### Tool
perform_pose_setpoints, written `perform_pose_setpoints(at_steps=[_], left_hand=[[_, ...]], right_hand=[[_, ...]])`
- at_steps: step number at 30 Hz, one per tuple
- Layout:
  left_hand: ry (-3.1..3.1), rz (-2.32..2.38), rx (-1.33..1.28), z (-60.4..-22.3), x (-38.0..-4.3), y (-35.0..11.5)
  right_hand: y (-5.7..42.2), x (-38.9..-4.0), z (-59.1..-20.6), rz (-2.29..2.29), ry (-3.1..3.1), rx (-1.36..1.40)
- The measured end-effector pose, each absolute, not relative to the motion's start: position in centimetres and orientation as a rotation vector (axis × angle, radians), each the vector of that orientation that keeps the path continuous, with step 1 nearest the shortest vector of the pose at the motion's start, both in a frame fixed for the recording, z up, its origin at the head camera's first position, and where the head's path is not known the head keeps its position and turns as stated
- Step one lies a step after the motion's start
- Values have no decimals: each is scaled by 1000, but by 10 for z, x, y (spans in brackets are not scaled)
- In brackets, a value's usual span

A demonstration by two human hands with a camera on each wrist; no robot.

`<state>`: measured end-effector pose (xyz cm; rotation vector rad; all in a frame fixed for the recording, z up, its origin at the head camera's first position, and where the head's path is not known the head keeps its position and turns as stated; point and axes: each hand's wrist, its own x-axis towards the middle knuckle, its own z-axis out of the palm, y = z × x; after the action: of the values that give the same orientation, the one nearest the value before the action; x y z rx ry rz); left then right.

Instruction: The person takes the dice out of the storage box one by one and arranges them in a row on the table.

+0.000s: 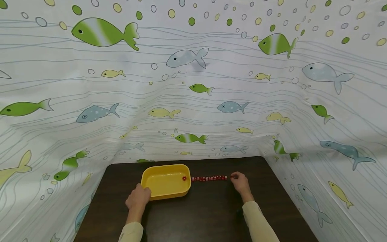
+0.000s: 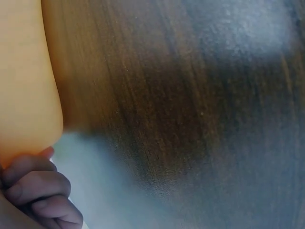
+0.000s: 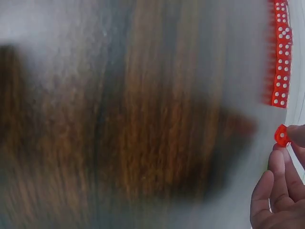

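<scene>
A yellow plastic tray (image 1: 163,185) stands at the left of the dark table, with one red die (image 1: 184,178) inside near its right wall. My left hand (image 1: 138,199) grips the tray's near-left corner; in the left wrist view its fingers (image 2: 40,183) curl against the tray wall (image 2: 26,81). From the tray's right side runs a straight row of red dice (image 1: 209,178) with white pips. Just past the row's right end, my right hand (image 1: 241,185) pinches a single red die (image 3: 281,136) between thumb and finger, a small gap from the last die in the row.
The dark wood-grain tabletop (image 1: 193,215) extends in front of the row and between the forearms. A white fish-print curtain (image 1: 193,101) hangs behind the table and along both sides, close to its edges.
</scene>
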<state>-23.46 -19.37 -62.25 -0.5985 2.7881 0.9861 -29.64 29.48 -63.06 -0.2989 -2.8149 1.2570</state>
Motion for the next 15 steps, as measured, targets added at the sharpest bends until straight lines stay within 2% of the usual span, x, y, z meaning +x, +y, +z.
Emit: perform_pose_setpoints(at_steps=[15], left_hand=[[2796, 981, -600, -629, -238, -195]], right_hand=[[298, -304, -635, 1140, -2946, -313]])
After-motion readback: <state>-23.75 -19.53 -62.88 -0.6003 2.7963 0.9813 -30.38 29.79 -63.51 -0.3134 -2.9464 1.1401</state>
